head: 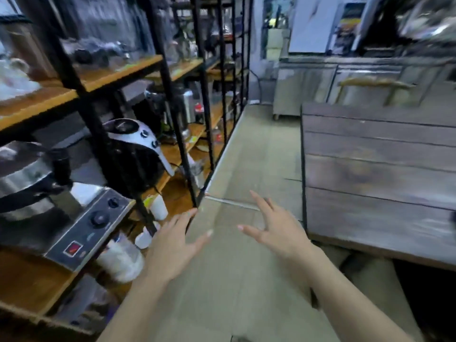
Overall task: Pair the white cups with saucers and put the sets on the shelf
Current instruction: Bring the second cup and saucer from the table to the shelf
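Left side: a black-framed shelf [118, 77] with wooden boards holds a steel appliance [81, 218] with dials and a black-and-white pot [133, 149]; a blurred white cup [159, 207], possibly one of the task cups, stands on a lower board. Left hand [172, 245] and right hand [276, 230] hang over the floor [246, 292], fingers spread, holding nothing. Right: a dark plank table [375, 174].

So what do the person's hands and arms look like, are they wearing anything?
Both arms are bare as far as the picture shows: no sleeves, gloves, watch or bracelets. The left hand and right hand have slim fingers with fairly long, pale nails. No rings show, though the picture is a little blurry.
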